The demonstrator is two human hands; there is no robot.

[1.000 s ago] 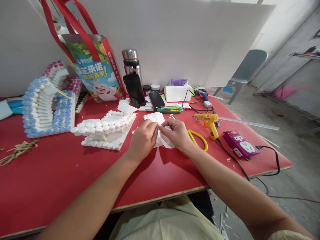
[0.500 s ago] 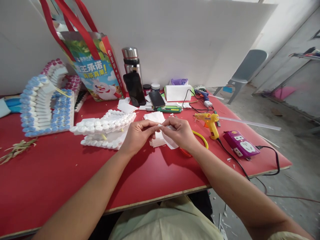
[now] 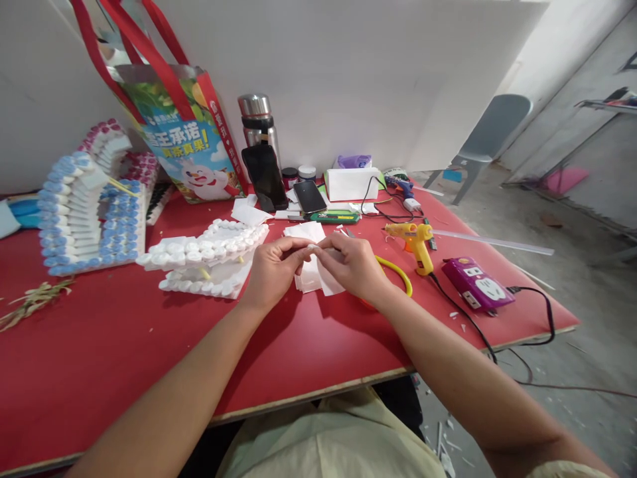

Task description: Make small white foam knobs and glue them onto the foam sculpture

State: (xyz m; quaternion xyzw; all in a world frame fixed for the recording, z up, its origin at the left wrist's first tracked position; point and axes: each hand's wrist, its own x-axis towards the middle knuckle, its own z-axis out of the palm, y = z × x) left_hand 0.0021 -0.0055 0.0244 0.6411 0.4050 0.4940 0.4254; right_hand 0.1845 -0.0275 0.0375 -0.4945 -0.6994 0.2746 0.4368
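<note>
Fingertips of my left hand (image 3: 273, 271) and my right hand (image 3: 349, 264) meet above the table, both pinched on a thin white paper sheet (image 3: 330, 281). One corner of it is bunched or rolled small between the fingers; the rest hangs below my right hand. Beneath them lies a stack of white paper sheets (image 3: 307, 231), partly covered by my hands. Just left of my left hand stands a white two-tiered piece (image 3: 204, 251) edged with rows of white paper puffs. A yellow and orange ring (image 3: 398, 269) lies by my right wrist, partly hidden.
At right are a yellow glue gun (image 3: 418, 242) with a clear stick and a purple power socket (image 3: 478, 284), with cords trailing over the edge. Behind stand a phone (image 3: 263, 176), a steel flask (image 3: 255, 109), a green cutter (image 3: 333, 217) and a printed bag (image 3: 192, 146). A blue-and-white puffed piece (image 3: 89, 212) is left.
The paper corner between my fingertips looks more bunched, and the hanging part sits slightly lower and further left. Both hands stay pinched together; the whole view has shifted slightly.
</note>
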